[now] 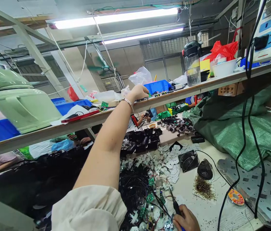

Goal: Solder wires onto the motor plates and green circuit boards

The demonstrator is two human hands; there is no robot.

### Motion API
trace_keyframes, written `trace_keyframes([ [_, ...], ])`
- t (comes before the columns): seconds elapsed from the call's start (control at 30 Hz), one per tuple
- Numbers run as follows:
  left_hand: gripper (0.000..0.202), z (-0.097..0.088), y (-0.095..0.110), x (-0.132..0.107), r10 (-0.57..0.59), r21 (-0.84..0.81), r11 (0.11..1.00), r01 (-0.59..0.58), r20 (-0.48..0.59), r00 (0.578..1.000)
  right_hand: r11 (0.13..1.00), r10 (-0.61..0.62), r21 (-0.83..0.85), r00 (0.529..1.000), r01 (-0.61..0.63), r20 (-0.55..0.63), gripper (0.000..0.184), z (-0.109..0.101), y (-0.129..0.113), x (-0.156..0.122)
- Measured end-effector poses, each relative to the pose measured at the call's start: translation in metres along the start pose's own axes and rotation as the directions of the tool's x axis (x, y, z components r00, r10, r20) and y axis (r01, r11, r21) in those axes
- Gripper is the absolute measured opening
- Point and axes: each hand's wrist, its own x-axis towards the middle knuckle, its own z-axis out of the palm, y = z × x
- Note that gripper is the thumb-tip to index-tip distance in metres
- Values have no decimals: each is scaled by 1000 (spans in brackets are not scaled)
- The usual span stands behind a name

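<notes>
The right hand [187, 219], at the bottom edge, has its fingers closed around a slim tool [176, 207] with a dark handle; the thin metal tip points up and away from that grip; green circuit boards [150, 197] lie left of it, with a heap of black cables [132, 183] beyond them; a silvery part [169, 224] sits just beside the fingers, contact unclear. The left hand [139, 92] reaches well above the other, to a raised shelf [207, 87]; its fingers curl down beside a small green piece [149, 95], but how far they are open, or whether they hold it, cannot be told; a blue bin [158, 86] stands just right of them.
</notes>
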Motion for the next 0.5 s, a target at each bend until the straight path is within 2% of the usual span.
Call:
trace_keyframes([
  [0.07,25,2,2,3,-8,-31,1000,6,-51,999,1000,-1,-8,1000,1,-8,11,-2,0,1],
  [0.13,34,1,2,8,-51,-109,993,34,-158,986,1000,1,0,1000,-1,-21,11,-3,0,2],
  [0.23,47,-5,-4,12,-164,-308,949,65,-305,938,1000,7,30,1000,-6,-28,12,-7,-2,3],
  [0.3,47,-9,-10,9,-210,-414,908,62,-320,924,998,10,59,1000,-9,-19,12,-9,-3,4],
  [0.5,33,-11,-17,-4,-209,-463,885,37,-325,923,997,-17,78,1000,16,14,14,-17,-6,7],
])
